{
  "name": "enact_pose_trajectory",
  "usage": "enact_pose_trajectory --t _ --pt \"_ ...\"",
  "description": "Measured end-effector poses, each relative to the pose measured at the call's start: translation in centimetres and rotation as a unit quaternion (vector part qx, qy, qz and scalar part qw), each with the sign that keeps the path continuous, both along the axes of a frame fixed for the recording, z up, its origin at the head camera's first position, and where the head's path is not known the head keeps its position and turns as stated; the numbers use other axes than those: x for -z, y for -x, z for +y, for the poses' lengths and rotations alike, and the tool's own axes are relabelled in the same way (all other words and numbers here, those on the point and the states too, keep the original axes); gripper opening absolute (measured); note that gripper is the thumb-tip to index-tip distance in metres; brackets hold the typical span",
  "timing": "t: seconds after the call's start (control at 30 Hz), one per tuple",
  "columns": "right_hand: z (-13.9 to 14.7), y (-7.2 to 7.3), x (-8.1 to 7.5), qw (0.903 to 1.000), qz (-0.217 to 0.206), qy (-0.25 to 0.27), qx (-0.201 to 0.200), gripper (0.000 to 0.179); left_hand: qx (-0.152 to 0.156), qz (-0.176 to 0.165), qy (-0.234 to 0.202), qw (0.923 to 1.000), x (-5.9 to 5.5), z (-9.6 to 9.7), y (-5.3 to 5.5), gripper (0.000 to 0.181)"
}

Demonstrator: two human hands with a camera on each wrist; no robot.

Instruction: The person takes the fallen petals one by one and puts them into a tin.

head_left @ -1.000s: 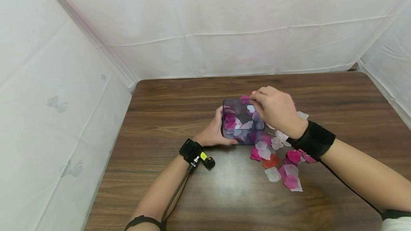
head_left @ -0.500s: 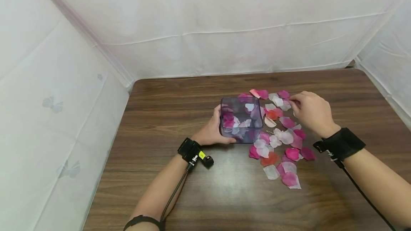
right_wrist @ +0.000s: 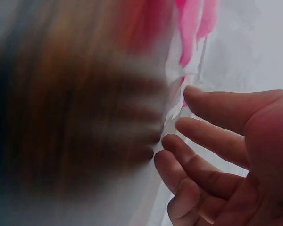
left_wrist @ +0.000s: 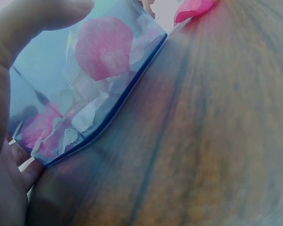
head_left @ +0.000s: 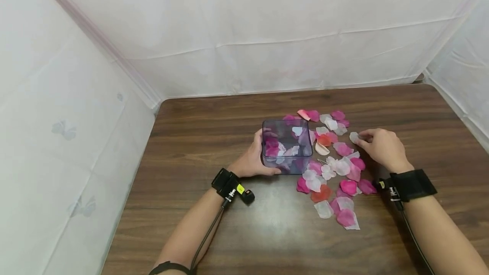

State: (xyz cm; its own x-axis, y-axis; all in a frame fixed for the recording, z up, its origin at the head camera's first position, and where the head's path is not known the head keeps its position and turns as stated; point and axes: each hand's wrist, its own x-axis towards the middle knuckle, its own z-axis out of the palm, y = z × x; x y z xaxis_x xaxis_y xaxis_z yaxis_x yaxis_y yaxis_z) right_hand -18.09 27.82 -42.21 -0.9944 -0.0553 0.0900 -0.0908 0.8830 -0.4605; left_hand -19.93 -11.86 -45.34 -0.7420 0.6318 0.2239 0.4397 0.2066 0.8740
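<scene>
Head view: my left hand (head_left: pixel 254 158) grips a translucent box (head_left: pixel 288 156) by its left side, thumb along the near wall, fingers around the side. Petals (head_left: pixel 272 144) lie inside the box, right of that grip. My right hand (head_left: pixel 383 147) is well to the right, thumb and forefinger nearly closed at a white petal (head_left: pixel 354 137); whether they pinch it, I cannot tell. Loose petals (head_left: pixel 342 149) lie between both hands on the table (head_left: pixel 214 130).

Left wrist view: my left thumb rests against the box; a pink petal (left_wrist: pixel 105 48) shows below it.

Right wrist view: a narrow gap separates my right thumb and forefinger.
</scene>
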Motion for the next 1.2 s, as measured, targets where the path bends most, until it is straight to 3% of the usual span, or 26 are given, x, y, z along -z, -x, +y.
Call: enact_pose_trajectory --t 0.1,0.33,0.43,0.7,0.83,1.0,1.2 --pt "0.0 -0.1 0.1 1.0000 -0.005 0.002 -0.001 0.031 0.006 0.001 -0.014 0.9999 -0.2 0.2 -0.4 0.121" --pt "0.3 -0.4 -0.1 0.9997 -0.014 -0.007 0.020 0.025 0.030 0.012 -0.032 0.9990 -3.2 1.0 -1.1 0.114" --pt "0.5 -0.8 -0.1 0.9994 -0.018 -0.009 0.029 0.023 0.033 0.007 -0.027 0.9991 -3.5 1.3 -1.0 0.114" --pt "0.9 -2.3 0.4 0.9985 0.007 0.026 0.048 0.025 0.041 0.000 -0.013 0.9991 -3.6 1.5 -1.0 0.116" --pt "0.6 -2.3 0.2 0.9977 0.019 0.031 0.056 0.026 0.031 -0.005 -0.024 0.9992 -3.8 1.2 -1.0 0.116" --pt "-0.8 -1.7 -0.8 0.9979 0.036 0.029 0.044 0.026 0.021 -0.003 -0.036 0.9991 -3.9 0.5 -1.1 0.114" --pt "-3.2 -1.7 -3.2 0.9945 0.097 0.036 0.014 0.023 0.019 0.000 -0.033 0.9993 -3.5 0.3 -1.2 0.112"
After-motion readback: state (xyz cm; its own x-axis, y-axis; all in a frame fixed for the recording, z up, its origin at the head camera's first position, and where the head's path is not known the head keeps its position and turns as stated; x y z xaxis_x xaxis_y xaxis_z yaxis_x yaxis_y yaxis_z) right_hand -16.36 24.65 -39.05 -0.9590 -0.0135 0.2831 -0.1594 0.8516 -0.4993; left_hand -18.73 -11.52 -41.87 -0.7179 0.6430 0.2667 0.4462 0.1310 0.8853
